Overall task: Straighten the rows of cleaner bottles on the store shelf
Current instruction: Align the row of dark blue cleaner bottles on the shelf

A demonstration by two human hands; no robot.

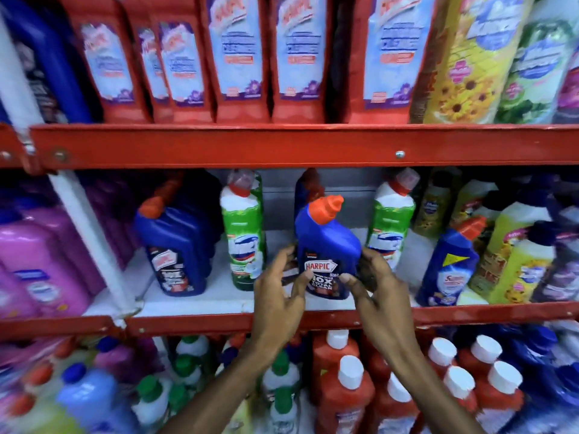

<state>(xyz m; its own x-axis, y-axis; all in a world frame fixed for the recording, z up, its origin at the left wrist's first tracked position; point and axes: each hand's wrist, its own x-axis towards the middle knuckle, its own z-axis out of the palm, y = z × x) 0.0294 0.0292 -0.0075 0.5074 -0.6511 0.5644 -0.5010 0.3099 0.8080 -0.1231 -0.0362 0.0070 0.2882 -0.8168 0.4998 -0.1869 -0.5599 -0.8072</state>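
Both hands, the left hand (pixel 279 288) and right hand (pixel 376 288), clasp the lower sides of an upright blue Harpic bottle (pixel 327 249) on the middle shelf (pixel 219 297), between a green bottle (pixel 243 233) and another green bottle (pixel 390 223).

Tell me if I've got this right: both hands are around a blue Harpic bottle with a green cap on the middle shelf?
Nearly. The head view shows the left hand and right hand around the blue Harpic bottle on the middle shelf, but its cap is orange-red, not green.
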